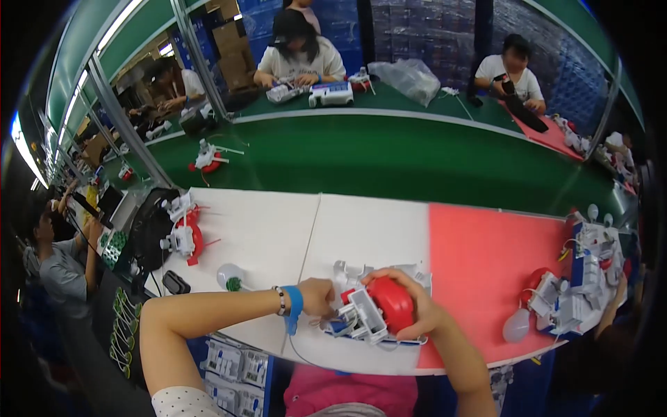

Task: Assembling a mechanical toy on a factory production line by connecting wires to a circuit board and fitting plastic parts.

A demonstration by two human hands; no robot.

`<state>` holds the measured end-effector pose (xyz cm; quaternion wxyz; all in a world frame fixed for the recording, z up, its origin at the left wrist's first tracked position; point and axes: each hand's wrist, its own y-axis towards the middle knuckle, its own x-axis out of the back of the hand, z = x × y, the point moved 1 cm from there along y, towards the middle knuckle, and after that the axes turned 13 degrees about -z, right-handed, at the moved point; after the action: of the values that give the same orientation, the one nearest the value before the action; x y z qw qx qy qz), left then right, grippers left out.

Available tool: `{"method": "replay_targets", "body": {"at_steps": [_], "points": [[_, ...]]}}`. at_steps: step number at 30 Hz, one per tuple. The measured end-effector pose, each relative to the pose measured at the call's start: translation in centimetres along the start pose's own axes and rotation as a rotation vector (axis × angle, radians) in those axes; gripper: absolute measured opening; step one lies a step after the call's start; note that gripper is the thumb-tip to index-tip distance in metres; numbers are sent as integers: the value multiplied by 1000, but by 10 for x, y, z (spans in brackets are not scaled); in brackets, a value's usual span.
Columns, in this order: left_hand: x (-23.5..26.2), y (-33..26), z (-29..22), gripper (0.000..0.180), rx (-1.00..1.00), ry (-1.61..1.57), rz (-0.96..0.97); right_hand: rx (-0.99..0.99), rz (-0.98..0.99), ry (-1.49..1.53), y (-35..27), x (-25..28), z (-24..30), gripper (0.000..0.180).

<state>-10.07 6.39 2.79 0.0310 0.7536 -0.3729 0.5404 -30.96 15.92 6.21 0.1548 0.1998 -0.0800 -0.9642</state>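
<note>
The right hand cups the red-and-white toy assembly at the bench's near edge. The left hand, fingers pinched, touches the assembly's left end; its long axis runs left-right between the hands.

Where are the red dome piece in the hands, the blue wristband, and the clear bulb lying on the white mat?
red dome piece (393, 303), head view, on its rounded top.
blue wristband (296, 306), head view, on the band across the left wrist.
clear bulb (230, 276), head view, on its rounded glass body.
</note>
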Motion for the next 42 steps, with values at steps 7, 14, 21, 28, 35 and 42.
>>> {"method": "replay_targets", "body": {"at_steps": [7, 14, 21, 28, 35, 42], "points": [[0, 7, -6, 21, -156, 198, 61, 24, 45, -56, 5, 0, 3, 90], [6, 2, -18, 22, -191, 178, 21, -7, -3, -19, 6, -4, 4, 91], [-2, 4, -9, 27, -181, 126, 37, 4, -2, -39, 4, -4, 5, 92], [-6, 4, -11, 27, -84, 127, 13, 5, -14, -65, 5, -4, 6, 93], [-8, 1, -1, 26, -74, 152, -22, 44, 24, -96, 3, -3, 6, 91], [1, 5, -9, 24, -28, 173, 50, 56, 33, -126, 6, -1, 3, 91]]}}
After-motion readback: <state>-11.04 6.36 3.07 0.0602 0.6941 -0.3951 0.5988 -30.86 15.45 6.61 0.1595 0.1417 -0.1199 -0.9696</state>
